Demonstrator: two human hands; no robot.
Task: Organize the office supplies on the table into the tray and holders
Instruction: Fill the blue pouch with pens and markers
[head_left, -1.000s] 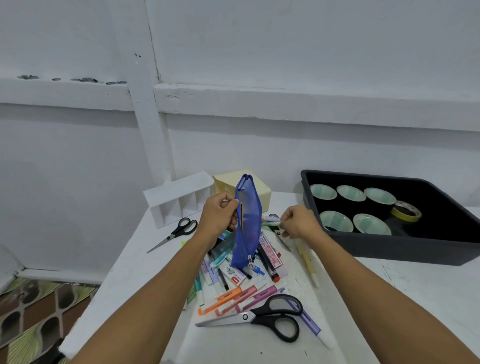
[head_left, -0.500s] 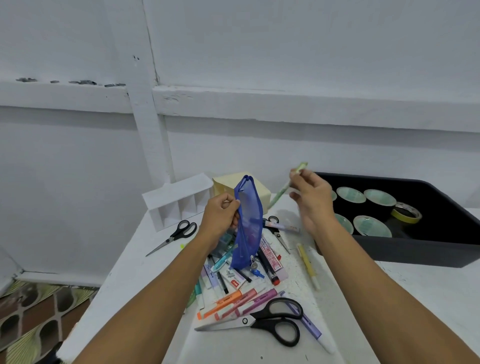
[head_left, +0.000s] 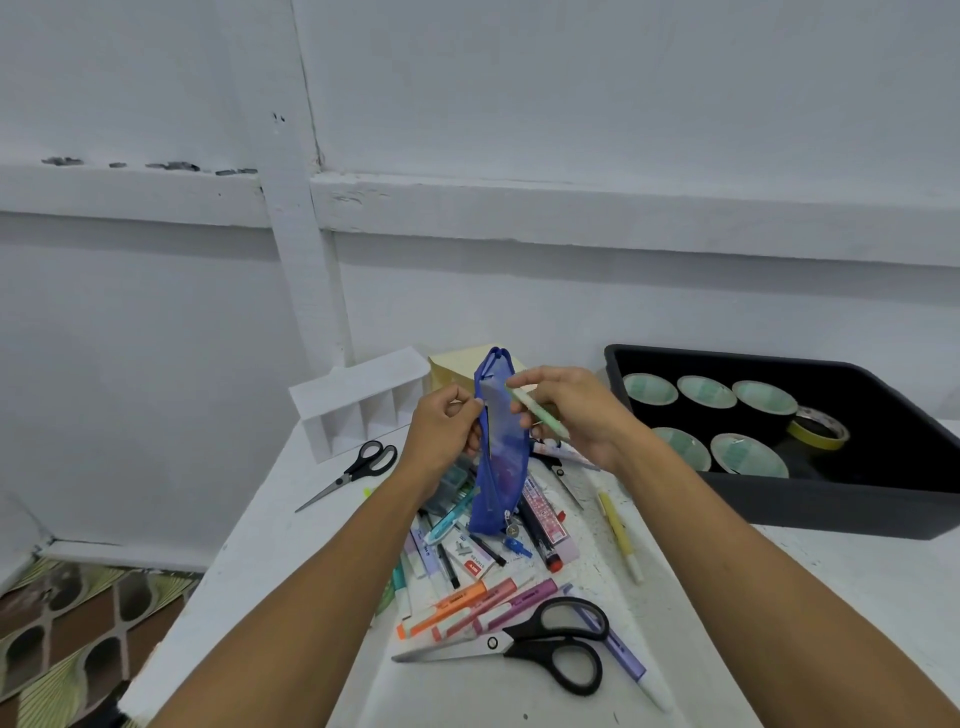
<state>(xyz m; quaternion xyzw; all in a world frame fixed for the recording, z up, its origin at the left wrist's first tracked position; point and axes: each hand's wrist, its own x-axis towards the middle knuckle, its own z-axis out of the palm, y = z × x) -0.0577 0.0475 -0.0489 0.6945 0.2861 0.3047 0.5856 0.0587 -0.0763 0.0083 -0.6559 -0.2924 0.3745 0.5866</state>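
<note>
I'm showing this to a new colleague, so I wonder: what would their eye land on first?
The blue zip pouch, held upright at the centre of view by the left hand, while the right hand holds a pale green pen at its upper part. Below it lies a bright jumble of highlighters, with large black scissors nearest the camera. On the right, a black tray holds rolls of tape.
</note>
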